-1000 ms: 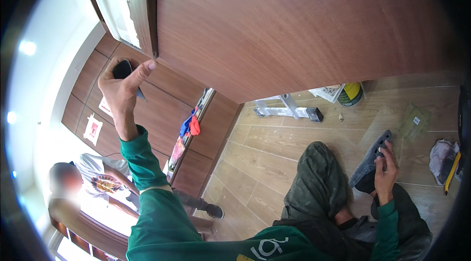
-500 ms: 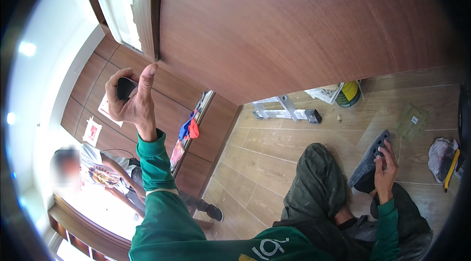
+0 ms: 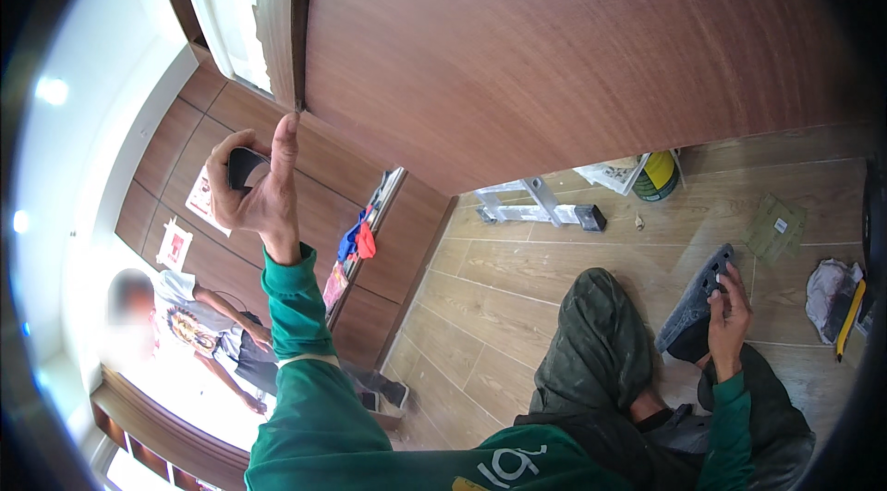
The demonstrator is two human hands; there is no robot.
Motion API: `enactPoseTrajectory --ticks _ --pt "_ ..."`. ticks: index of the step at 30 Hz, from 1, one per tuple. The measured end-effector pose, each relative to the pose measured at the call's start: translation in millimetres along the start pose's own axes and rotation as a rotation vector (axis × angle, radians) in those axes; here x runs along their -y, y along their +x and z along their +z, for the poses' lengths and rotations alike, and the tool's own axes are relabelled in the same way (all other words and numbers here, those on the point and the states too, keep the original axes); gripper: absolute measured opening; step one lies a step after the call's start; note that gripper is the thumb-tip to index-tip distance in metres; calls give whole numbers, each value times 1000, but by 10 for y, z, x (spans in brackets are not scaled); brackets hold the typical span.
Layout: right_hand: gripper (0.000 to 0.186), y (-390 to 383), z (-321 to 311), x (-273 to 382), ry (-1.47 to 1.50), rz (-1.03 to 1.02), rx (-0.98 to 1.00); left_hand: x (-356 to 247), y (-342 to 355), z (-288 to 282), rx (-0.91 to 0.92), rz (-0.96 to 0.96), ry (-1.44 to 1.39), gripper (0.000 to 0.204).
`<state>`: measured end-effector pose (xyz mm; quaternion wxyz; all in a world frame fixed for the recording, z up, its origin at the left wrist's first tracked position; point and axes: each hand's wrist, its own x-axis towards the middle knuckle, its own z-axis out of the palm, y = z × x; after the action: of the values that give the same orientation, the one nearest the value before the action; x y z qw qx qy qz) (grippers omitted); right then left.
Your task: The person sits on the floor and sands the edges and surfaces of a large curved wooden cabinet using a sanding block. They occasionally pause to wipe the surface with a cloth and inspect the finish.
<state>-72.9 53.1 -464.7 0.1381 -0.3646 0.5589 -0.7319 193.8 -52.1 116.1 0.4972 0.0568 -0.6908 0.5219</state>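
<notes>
High at the left, my left hand (image 3: 263,186) is raised with its thumb up, at the lower corner of the large brown wood panel (image 3: 554,48). Its curled fingers hold a dark curled piece (image 3: 246,168), which looks like a folded sheet; the material is not plain. The thumb tip appears at the panel's narrow edge, but touching or apart I cannot tell. Low at the right, my right hand (image 3: 728,320) has bent fingers against the front of a grey shoe (image 3: 688,315) on my foot. Whether something small sits between those fingers is hidden.
A metal ladder foot (image 3: 545,214) and a green-yellow can (image 3: 656,177) stand beneath the panel. On the wood-look floor lie a greenish sheet (image 3: 776,228), a stained white cloth (image 3: 832,297) and a yellow cutter (image 3: 850,320). Another person (image 3: 212,325) stands at the left.
My left hand has shifted slightly right and up, its thumb closer to the panel's corner. The other person has moved a little and changed arm pose. My right hand looks the same.
</notes>
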Motion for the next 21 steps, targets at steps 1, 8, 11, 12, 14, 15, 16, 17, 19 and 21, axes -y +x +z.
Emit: enactPoseTrajectory --ticks 1,8,11,12,14,15,16,17,19,21 --pt "27 1 -2 10 11 10 1 -8 -24 -11 -1 -6 20 28" --pt "26 28 14 -137 -59 -129 -5 8 -153 -88 -34 -73 -82 22" --pt "27 21 11 -44 -3 -34 -5 -82 -112 -98 58 98 -41 24" --pt "27 18 12 -44 -3 -21 1 -92 -114 -82 69 95 -37 26" --pt "27 7 10 -55 -4 5 11 -95 -84 -48 82 100 -34 27" --pt "27 5 11 -62 1 4 7 -103 -69 -40 88 102 -34 28" --pt "27 4 11 -69 5 2 3 -105 -58 -43 92 91 -33 28" --pt "27 5 10 -63 10 1 0 -100 -46 -50 97 80 -32 28" --pt "27 17 2 -36 1 8 1 -110 -29 -53 101 68 -32 29" --pt "27 16 -5 -40 -5 5 1 -142 -18 -59 102 68 -29 29"
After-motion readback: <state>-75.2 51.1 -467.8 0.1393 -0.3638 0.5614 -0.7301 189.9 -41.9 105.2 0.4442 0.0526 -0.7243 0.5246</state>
